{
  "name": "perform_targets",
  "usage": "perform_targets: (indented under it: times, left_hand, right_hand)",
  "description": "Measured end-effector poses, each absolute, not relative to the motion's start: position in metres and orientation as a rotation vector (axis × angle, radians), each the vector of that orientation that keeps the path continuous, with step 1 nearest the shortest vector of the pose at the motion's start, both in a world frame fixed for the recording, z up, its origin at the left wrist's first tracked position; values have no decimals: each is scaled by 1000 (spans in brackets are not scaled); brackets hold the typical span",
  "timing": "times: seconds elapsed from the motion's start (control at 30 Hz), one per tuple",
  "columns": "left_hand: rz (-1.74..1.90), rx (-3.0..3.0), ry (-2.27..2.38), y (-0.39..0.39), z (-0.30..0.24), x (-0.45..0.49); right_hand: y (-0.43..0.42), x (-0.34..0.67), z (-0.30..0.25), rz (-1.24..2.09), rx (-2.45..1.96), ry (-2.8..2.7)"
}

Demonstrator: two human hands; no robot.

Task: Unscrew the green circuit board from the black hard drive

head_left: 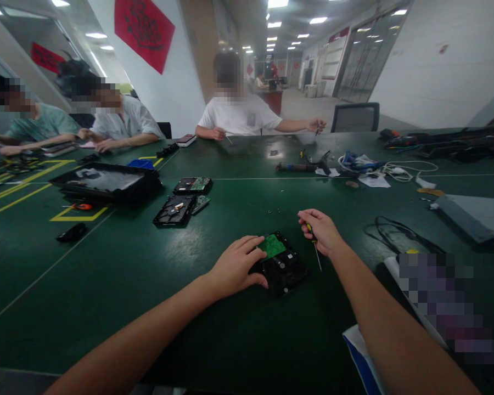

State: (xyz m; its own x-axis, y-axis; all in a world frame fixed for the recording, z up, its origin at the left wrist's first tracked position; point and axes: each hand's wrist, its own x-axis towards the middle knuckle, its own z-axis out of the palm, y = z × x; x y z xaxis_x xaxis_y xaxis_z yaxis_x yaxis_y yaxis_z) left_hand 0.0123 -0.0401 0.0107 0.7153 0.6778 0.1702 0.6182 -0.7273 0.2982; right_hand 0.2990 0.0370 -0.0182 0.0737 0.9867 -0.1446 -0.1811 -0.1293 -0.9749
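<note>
So left hand (236, 267) lies spread on the hard drive (287, 267), likely steadying it; right hand (324, 233) pinches a screwdriver (314, 241) (tip clear).

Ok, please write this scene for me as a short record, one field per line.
Left hand: on the left side of a hard drive
Drive face: partly green circuit board
Right hand: holding a screwdriver, tip downward, beside the drive
Surface: dark green table
Across: person in white shirt
</note>
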Motion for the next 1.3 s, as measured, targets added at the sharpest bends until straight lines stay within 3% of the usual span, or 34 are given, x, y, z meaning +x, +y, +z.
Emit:
perform_targets:
  times: [0.17, 0.33, 0.47, 0.73, 1.3]
  left_hand:
    - [430, 2678, 1376, -46, 6, 54]
    - [462, 2664, 1389, -47, 3, 61]
    - [559, 2590, 1271, -36, 7, 47]
    - [616, 2323, 1344, 12, 0, 53]
    - [660, 2346, 1399, 3, -6, 50]
  right_hand:
    - [35, 300, -14, 1240, -1299, -1043]
    - [25, 296, 3, 522, -1490, -1806]
    - [16, 285, 14, 282, -1441, -2266]
    - [13, 285, 14, 155, -1520, -2362]
    - [12, 281, 14, 140, -1558, -2372]
